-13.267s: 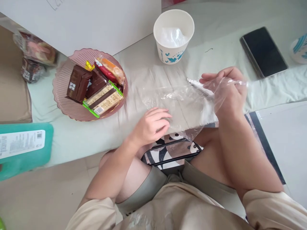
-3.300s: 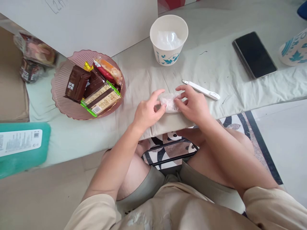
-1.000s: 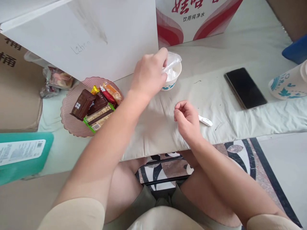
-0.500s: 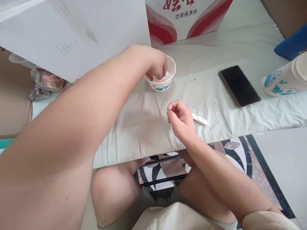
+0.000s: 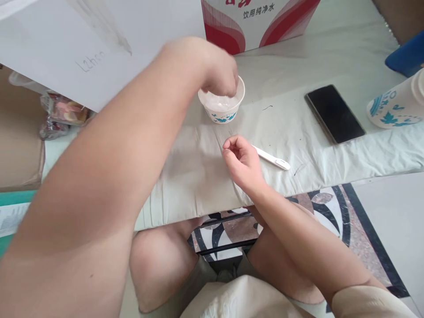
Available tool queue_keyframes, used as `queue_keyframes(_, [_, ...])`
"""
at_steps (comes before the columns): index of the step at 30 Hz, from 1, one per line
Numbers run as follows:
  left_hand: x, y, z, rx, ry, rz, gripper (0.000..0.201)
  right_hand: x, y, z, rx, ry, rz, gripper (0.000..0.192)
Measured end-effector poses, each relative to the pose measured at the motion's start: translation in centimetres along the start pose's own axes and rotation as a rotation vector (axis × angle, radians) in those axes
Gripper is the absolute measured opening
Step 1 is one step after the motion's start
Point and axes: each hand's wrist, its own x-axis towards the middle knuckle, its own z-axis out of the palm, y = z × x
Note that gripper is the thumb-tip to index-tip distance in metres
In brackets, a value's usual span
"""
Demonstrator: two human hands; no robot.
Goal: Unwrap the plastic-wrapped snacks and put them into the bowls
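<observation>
Judged from the scene, a stuffing step in hand: pressing crumpled clear plastic down into the small paper cup, far on the cloth-covered table. Plastic lying inside the cup, below the rim, pale and hard to read. For the next move, probably only a loosening of the fingers and a lift straight up, clear of the rim, without tipping the light cup.

Left hand reaching far forward, over the cup mouth, fingers bunched narrow and pointing down into it. Touching the plastic, as it seems; impossible to tell whether pinching it or only pushing, because of blur and the hand covering its own fingertips.

Right hand resting near the table edge, loosely curled, thumb against forefinger, nothing visible inside. Just beside it, to the right, a thin white pen-like stick lying on the cloth, apart from the fingers.

Further right, a dark phone and a second printed cup. Behind, a red-and-white carton.
</observation>
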Motion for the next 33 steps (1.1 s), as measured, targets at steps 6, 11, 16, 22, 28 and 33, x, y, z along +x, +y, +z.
queue_keyframes(6, [-11.2, -3.9, -1.8, -0.486, 0.377, 0.252, 0.013, 0.1, 0.1, 2.1, 0.006, -0.035, 0.000, 0.005])
queue_keyframes(11, [-18.6, -9.5, 0.1, -1.267, 0.812, 0.001, 0.023, -0.2, 0.2, 4.5, -0.020, -0.099, -0.005, 0.007])
queue_keyframes(16, [-22.6, -14.0, -0.4, -1.409, 1.078, -0.197, 0.029, -1.4, 0.2, 6.2, -0.155, -0.124, -0.073, 0.007])
queue_keyframes(22, [-25.9, -21.5, 0.0, -1.279, 1.423, -0.189, 0.036, -1.8, -2.8, 9.0, -0.317, -0.232, -0.283, 0.008])
queue_keyframes(28, [-26.0, -26.4, 0.4, -1.407, 1.529, -0.461, 0.025, 2.7, -8.5, 20.1, -0.565, -0.540, -0.634, 0.014])
queue_keyframes(33, [-25.8, -28.2, 1.7, -1.137, 1.528, -0.441, 0.027, 9.8, -8.8, 34.7, -0.970, -0.764, -0.693, 0.036])
